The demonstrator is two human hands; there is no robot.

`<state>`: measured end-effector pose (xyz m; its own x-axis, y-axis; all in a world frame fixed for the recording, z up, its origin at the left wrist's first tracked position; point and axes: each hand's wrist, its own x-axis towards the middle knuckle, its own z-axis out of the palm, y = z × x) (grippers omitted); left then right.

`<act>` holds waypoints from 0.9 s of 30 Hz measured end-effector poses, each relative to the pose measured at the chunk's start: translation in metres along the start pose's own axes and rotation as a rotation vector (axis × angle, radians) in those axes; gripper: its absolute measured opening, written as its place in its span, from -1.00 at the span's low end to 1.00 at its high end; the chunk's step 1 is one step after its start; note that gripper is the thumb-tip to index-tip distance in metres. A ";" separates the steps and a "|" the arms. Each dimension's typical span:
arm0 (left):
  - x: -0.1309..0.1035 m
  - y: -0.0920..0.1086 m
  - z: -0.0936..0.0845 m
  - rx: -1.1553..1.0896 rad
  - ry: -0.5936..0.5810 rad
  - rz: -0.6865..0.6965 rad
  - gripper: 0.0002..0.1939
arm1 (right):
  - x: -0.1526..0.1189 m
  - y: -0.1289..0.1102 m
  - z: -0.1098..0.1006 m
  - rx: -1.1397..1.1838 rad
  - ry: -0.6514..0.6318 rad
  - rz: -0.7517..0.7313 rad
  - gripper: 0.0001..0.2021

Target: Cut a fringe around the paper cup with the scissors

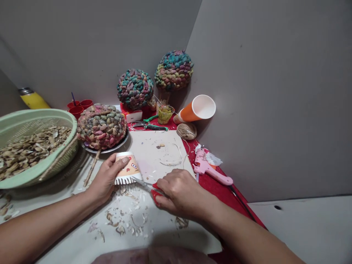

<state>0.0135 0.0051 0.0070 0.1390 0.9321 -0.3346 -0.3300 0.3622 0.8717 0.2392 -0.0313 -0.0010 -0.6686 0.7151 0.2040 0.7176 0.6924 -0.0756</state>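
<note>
My left hand (106, 176) is closed around a printed paper cup (128, 164), thumb across its side. A row of narrow strips is cut along the cup's near rim. In my right hand (178, 190) are red-handled scissors (145, 185), their blades at the right end of that fringe. Just behind the left hand, a ball covered in pinkish and brown shells (103, 126) rests on a metal bowl (110, 148), a twig stem (92, 168) sticking out toward me. Bits of shell and trimmings (134, 212) lie scattered below the hands.
A green basket of shells (67, 121) stands left. Two more colourful balls (134, 90) sit at the back, near green-handled pliers (156, 127), a twine roll (187, 131) and an orange cup (189, 112). On the red cloth lies a pink glue gun (210, 168). Grey walls enclose the table.
</note>
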 end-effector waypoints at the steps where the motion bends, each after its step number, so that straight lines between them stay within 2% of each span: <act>1: 0.000 0.000 0.000 -0.005 0.004 -0.005 -0.64 | 0.000 0.000 0.000 0.016 0.003 -0.001 -0.75; 12: -0.002 0.002 0.002 0.013 0.032 0.003 -0.63 | 0.001 0.001 0.005 0.234 0.024 0.029 -0.77; 19: -0.005 0.004 0.002 0.008 -0.009 -0.025 -0.64 | 0.005 0.000 0.001 0.366 -0.014 0.059 -0.77; 27: -0.009 0.003 0.001 -0.150 -0.037 -0.054 -0.68 | 0.004 -0.001 0.006 0.304 0.019 0.075 -0.76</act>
<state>0.0117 -0.0018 0.0130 0.1934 0.9112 -0.3638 -0.4562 0.4118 0.7889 0.2350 -0.0285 -0.0060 -0.6099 0.7655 0.2051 0.6717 0.6366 -0.3788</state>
